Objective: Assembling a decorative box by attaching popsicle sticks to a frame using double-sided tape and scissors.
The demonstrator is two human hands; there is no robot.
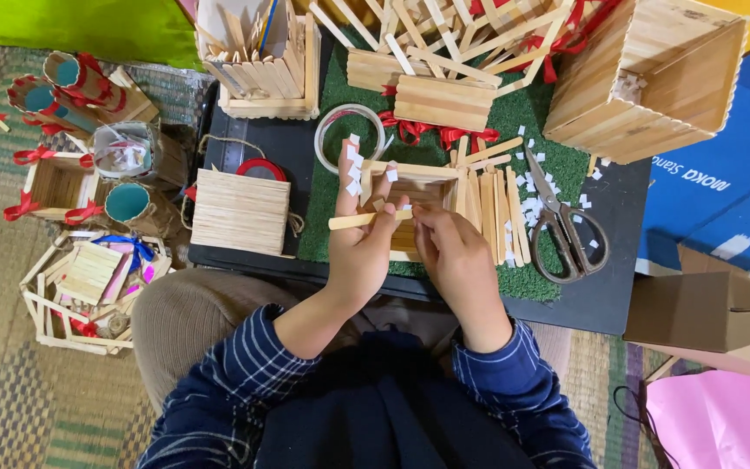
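Note:
My left hand (359, 247) holds a flat wooden craft stick (353, 221) sideways, with several small white tape squares stuck on its raised fingers (353, 169). Right beside it, my right hand (455, 260) pinches at the stick's right end with its fingertips. Both hands hover over a small open box of wooden sticks (418, 184) that lies on a green turf mat (514, 117). A row of loose sticks (501, 217) lies just right of the hands.
Scissors (566, 230) lie on the mat at right amid scattered white tape bits. A tape roll (347, 130), a stick panel (240, 211), a large stick box (653, 74) and other stick crafts with red ribbons surround the black board. Cardboard (705, 313) sits at right.

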